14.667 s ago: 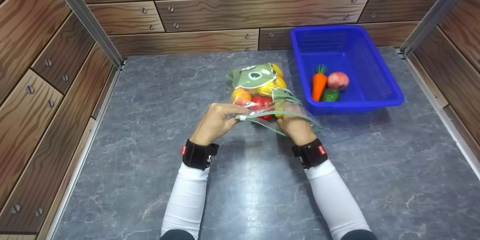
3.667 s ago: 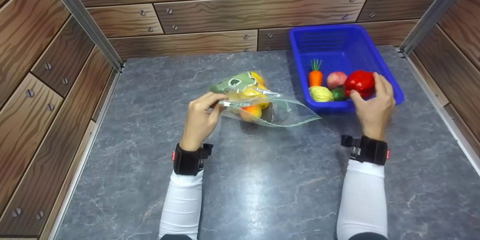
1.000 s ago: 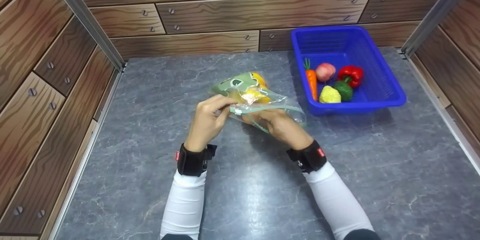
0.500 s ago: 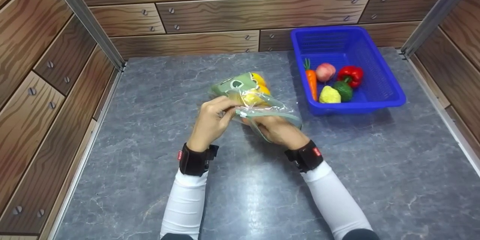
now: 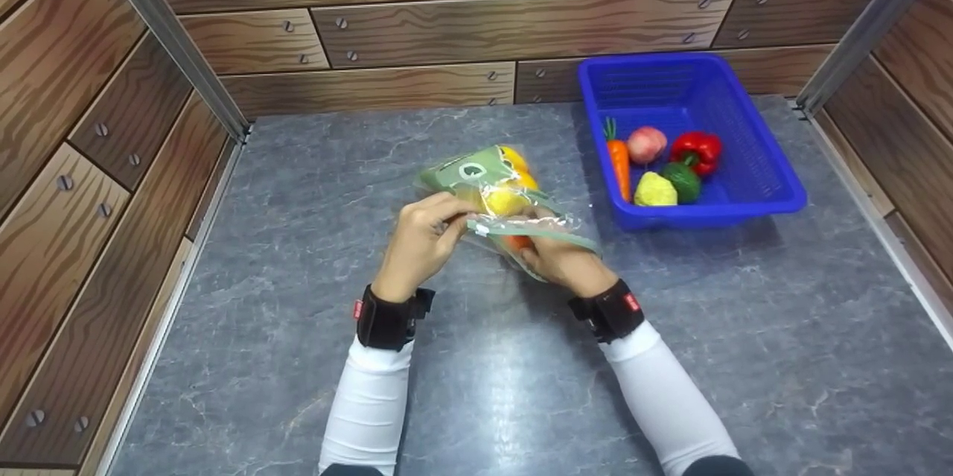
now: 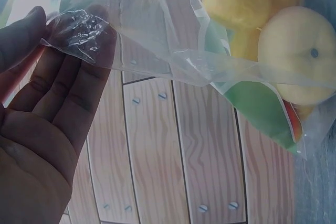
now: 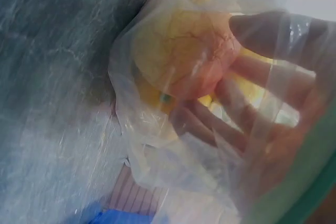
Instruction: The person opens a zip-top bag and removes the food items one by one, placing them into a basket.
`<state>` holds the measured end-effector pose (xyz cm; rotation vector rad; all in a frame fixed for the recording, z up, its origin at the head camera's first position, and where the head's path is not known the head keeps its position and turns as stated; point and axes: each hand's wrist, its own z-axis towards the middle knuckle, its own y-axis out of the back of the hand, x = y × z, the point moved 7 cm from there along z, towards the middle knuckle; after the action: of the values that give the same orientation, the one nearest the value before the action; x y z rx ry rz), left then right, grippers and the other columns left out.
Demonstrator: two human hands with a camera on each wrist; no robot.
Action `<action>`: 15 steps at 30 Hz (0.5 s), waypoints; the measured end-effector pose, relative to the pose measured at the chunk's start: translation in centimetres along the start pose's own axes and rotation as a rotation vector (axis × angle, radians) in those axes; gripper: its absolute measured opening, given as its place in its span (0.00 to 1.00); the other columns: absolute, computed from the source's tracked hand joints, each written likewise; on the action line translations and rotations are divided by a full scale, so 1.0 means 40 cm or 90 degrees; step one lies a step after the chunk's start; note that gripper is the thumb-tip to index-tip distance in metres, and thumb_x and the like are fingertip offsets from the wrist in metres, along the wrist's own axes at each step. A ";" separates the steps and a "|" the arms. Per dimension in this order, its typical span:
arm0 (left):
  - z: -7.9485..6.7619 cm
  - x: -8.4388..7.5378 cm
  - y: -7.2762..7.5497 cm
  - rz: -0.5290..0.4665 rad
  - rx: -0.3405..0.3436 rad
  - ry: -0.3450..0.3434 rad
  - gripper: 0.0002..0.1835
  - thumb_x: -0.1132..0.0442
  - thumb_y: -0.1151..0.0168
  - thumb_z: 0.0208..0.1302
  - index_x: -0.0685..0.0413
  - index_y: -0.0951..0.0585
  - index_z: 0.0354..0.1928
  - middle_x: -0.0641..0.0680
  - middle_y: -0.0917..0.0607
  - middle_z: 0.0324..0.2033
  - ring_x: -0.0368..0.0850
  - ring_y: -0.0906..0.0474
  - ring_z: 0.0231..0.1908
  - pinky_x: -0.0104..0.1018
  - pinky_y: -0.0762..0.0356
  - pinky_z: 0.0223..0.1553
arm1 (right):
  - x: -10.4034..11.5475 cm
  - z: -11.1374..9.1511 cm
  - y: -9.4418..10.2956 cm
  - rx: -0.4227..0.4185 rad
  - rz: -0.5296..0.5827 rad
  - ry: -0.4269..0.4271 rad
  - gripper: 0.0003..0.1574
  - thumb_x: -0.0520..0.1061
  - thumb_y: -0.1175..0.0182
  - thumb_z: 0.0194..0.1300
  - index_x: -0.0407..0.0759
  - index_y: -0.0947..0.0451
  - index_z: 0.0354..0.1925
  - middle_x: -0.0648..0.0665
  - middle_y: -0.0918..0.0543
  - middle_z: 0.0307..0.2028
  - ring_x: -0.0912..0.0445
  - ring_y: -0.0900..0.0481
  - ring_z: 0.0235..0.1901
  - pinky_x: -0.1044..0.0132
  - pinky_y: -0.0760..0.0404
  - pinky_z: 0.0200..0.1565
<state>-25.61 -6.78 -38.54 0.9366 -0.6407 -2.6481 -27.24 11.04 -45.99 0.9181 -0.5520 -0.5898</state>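
A clear zip bag [image 5: 470, 172] with a green printed face lies mid-table, several yellow fruits [image 5: 505, 200] inside. With thumb and fingers my left hand [image 5: 421, 241] pinches the bag's mouth at its left corner, by the white slider [image 5: 482, 229]. In the left wrist view, crumpled clear film [image 6: 79, 32] sits between that thumb and fingers. My right hand [image 5: 562, 256] is inside the bag past the green zip strip. Seen through the film in the right wrist view, its thumb and fingers curl round a yellow-red round fruit [image 7: 191, 51].
To the right stands a blue basket [image 5: 692, 210] holding a carrot [image 5: 619, 163], a pink peach [image 5: 646, 144], a red bell pepper [image 5: 697, 151], a dark green fruit [image 5: 681, 182] and a knobbly yellow-green fruit [image 5: 655, 189]. Wood-patterned walls [image 5: 417, 29] enclose the grey table [image 5: 298, 357].
Since the oldest frame, the red pepper and yellow-green fruit have gone from bag to basket. In the last second, my right hand stays in the bag; its fingers have shifted round the yellow-red fruit.
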 end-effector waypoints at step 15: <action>0.000 0.001 0.000 0.000 0.005 0.005 0.08 0.78 0.33 0.62 0.61 0.11 0.39 0.54 0.13 0.31 0.43 0.23 0.28 0.34 0.21 0.31 | -0.048 -0.004 -0.034 0.123 0.079 -0.195 0.30 0.46 0.26 0.63 0.36 0.23 0.59 0.31 0.18 0.53 0.37 0.18 0.48 0.44 0.16 0.48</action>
<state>-25.63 -6.79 -38.57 0.9484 -0.6506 -2.6431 -28.82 11.78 -47.60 0.9728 -0.9487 -0.5750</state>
